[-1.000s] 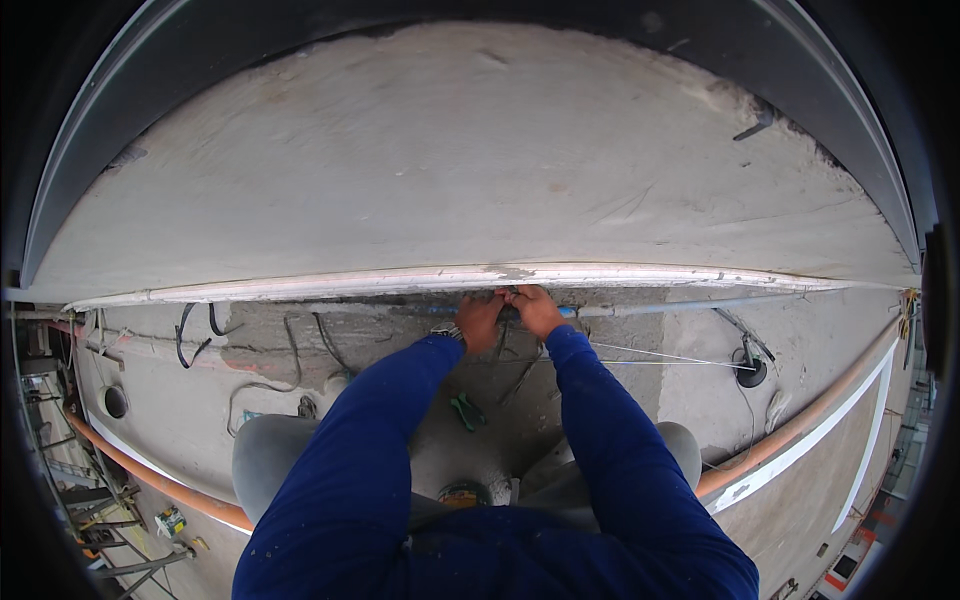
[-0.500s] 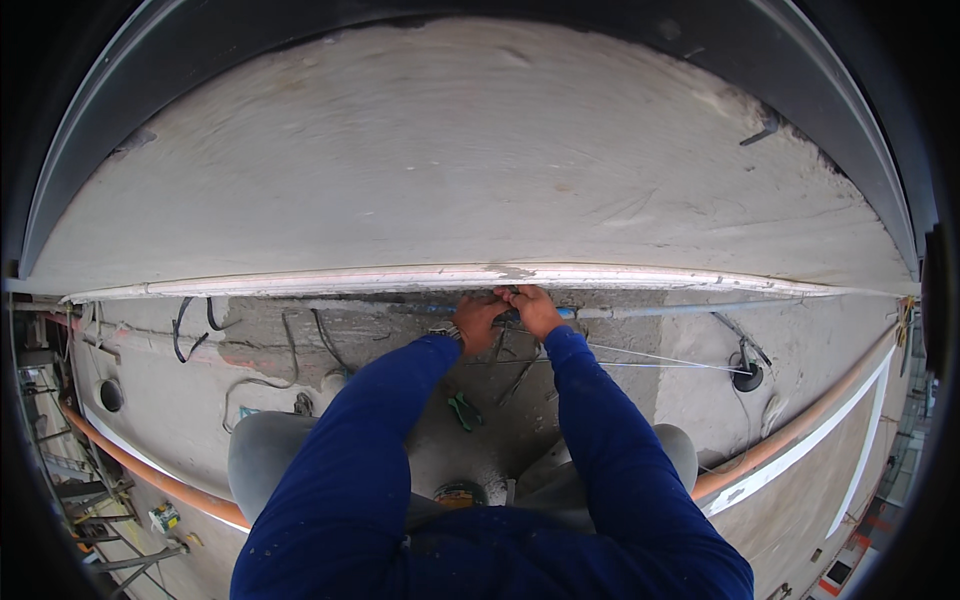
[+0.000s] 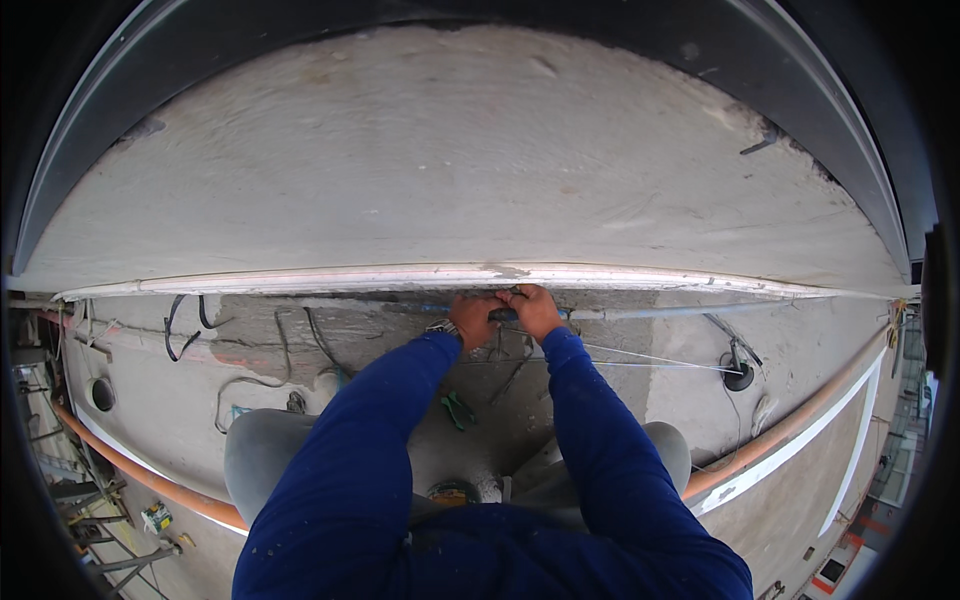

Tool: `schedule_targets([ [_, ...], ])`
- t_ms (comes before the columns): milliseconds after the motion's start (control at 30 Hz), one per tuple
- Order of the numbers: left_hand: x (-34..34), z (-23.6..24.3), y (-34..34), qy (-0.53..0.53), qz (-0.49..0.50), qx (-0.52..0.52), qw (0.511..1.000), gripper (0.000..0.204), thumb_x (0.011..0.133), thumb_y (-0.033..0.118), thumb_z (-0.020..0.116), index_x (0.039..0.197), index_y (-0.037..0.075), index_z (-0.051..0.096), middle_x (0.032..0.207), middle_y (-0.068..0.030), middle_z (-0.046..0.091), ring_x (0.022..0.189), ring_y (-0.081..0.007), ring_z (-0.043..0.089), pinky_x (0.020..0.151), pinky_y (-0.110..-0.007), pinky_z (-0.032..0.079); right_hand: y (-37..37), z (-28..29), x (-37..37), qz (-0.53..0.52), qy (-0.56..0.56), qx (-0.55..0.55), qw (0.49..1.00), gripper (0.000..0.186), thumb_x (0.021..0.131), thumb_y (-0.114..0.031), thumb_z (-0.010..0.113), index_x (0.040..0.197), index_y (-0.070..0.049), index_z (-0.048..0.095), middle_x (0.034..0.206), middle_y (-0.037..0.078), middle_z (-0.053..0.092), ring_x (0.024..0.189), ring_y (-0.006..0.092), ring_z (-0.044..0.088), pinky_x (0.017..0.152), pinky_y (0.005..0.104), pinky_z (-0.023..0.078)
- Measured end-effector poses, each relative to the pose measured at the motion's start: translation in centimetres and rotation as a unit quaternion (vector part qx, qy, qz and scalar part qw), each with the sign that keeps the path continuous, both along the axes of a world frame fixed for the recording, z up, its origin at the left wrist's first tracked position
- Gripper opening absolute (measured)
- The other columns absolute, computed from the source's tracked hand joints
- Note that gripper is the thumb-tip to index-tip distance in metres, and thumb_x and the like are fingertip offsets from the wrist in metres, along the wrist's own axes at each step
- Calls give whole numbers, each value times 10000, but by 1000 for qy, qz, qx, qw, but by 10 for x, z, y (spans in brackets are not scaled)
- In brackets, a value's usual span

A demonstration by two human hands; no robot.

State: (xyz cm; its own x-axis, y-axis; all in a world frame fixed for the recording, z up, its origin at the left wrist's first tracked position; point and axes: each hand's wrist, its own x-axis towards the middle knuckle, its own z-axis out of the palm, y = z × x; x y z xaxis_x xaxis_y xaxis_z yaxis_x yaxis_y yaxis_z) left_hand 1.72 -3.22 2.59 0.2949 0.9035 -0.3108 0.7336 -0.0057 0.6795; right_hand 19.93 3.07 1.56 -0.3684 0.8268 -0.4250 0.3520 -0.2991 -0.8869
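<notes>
Object (image 3: 503,315), dark, beside left hand (image 3: 475,321)

The left grip (image 3: 475,322) and right grip (image 3: 537,312) are holding a small dark piece (image 3: 503,314) just below the white strip (image 3: 350,281). A blue pipe (image 3: 640,313) is running rightward beside them. Green pliers (image 3: 459,410) are lying between the forearms. Thin strings (image 3: 660,357) are stretching to a black disc (image 3: 738,376). An orange pipe (image 3: 160,482) is curving along the lower left.
</notes>
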Motion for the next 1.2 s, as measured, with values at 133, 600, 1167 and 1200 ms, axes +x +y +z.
schedule_targets([
  [133,0,-5,0,12,7,-3,1000,441,897,226,711,1335,244,662,1286,-88,706,1220,-328,640,1068,-601,373,0,5,6,-15,-157,56,986,251,891,-58,651,1093,71,725,950,155,780,910,207,736,836,324,568],
  [600,-3,-18,29,20,-27,-92,995,522,849,255,727,1359,159,672,1372,-133,670,1276,-332,621,1090,-426,495,-83,-36,15,-253,-6,-114,961,188,864,-41,560,1028,-46,652,951,82,708,807,180,679,691,327,531],
  [1167,-7,-32,44,-42,-41,-158,986,522,801,248,786,1275,46,703,1270,-166,719,1197,-320,671,1013,-400,523,-88,-91,7,-59,29,-27,997,332,927,-129,580,1238,-29,639,952,111,667,830,258,672,769,418,551],
  [1200,-6,-31,44,-40,-42,-156,986,516,804,240,782,1267,28,699,1261,-175,718,1191,-316,671,1013,-395,517,-88,-92,6,-49,-11,-4,999,324,927,-159,595,1209,-14,664,903,124,683,792,262,681,743,412,554],
])
